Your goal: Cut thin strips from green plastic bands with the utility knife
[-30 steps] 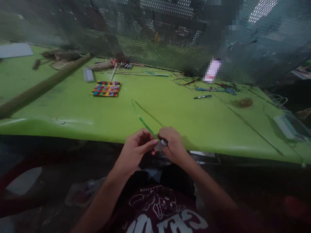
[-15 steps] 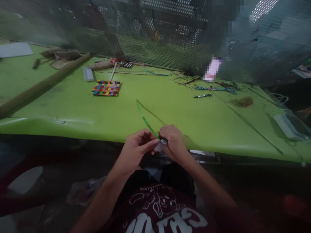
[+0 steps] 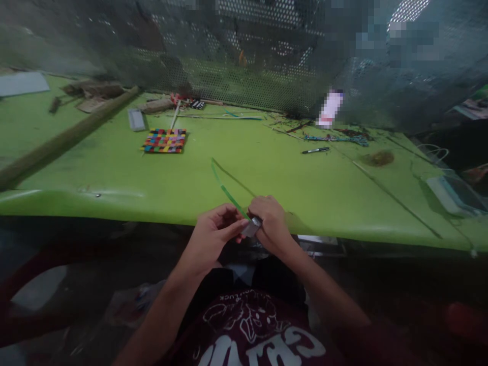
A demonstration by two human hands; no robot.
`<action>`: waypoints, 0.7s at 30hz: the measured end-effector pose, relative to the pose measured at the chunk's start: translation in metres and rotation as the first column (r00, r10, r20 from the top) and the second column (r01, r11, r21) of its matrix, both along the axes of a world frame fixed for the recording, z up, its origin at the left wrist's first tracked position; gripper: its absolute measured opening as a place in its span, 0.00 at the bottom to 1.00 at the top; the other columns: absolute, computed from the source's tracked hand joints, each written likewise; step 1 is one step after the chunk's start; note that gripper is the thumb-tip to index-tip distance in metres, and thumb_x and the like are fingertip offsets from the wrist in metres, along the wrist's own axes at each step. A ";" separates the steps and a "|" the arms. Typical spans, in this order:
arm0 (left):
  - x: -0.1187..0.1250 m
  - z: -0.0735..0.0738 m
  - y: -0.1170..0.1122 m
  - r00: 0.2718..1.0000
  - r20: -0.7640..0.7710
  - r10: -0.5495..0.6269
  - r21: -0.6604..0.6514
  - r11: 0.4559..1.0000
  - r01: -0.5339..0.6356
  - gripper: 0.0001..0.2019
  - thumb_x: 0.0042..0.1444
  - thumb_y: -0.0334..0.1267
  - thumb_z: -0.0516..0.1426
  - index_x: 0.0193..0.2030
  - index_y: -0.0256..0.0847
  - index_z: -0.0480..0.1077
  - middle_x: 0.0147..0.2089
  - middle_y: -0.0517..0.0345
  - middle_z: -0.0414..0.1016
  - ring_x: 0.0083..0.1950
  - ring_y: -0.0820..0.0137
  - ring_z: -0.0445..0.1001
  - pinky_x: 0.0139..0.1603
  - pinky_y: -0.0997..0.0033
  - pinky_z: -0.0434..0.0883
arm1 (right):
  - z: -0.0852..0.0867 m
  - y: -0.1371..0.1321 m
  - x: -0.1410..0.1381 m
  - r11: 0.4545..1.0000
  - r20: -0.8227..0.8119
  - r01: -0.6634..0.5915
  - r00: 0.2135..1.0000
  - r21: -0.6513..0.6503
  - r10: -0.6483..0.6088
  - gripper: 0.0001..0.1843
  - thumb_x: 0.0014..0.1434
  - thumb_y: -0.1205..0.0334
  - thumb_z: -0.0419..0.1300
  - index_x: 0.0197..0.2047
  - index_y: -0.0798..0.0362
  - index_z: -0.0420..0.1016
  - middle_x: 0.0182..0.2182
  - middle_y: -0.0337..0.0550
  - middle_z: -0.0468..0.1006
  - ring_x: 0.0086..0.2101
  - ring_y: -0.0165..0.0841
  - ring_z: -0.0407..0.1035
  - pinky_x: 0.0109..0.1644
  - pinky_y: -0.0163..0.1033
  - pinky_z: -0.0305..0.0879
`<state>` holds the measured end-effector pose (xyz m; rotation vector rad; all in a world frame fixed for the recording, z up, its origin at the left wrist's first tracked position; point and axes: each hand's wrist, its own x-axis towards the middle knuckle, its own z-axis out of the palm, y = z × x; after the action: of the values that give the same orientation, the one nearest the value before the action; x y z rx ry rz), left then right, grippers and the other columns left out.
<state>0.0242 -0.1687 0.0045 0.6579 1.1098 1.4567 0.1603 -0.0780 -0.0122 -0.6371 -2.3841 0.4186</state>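
Note:
Close together at the table's front edge, both my hands are closed. My left hand pinches with its thumb near the lower end of a thin green strip, which curves up and away over the table. Curled into a fist beside it, my right hand grips a small silver-grey object whose pale flat part sticks out toward my left thumb. Fingers hide most of that object, and its kind is unclear. The strip's lower end meets it.
On the green-covered table lie a multicoloured woven square, a long bamboo pole, a pen, a thin stick and a pale box. A perforated metal screen borders the back, with scraps along it.
The view has shifted slightly. The pale flat part of the silver-grey object is turned a little between my hands; the grip of both hands looks the same.

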 end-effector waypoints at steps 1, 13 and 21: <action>0.000 0.000 0.000 1.000 0.006 0.000 -0.002 1.000 0.000 0.12 0.46 0.36 0.71 0.30 0.37 0.72 0.26 0.64 0.72 0.25 0.79 0.69 0.24 0.81 0.67 | 0.000 0.000 0.000 1.000 -0.008 0.000 1.000 0.000 0.000 0.19 0.66 0.59 0.52 0.23 0.54 0.60 0.22 0.38 0.63 0.27 0.29 0.55 0.36 0.37 0.45; 0.004 0.005 0.000 0.999 0.046 0.004 -0.040 0.999 -0.003 0.15 0.42 0.38 0.73 0.30 0.36 0.73 0.27 0.63 0.74 0.24 0.79 0.71 0.23 0.81 0.67 | 0.002 -0.004 0.001 0.998 -0.007 0.043 0.999 -0.039 -0.044 0.18 0.65 0.62 0.52 0.23 0.54 0.61 0.21 0.38 0.64 0.27 0.29 0.55 0.37 0.37 0.46; 0.006 0.005 -0.001 1.000 0.004 -0.012 -0.026 1.000 0.012 0.14 0.42 0.37 0.73 0.29 0.37 0.73 0.25 0.62 0.74 0.24 0.77 0.70 0.24 0.79 0.66 | 0.003 -0.005 0.002 0.998 -0.002 0.061 0.998 -0.025 -0.061 0.19 0.66 0.60 0.53 0.23 0.54 0.59 0.21 0.38 0.63 0.26 0.29 0.55 0.37 0.38 0.46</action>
<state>0.0299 -0.1693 0.0096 0.6421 1.1179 1.4304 0.1621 -0.0831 -0.0096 -0.7182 -2.3536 0.4232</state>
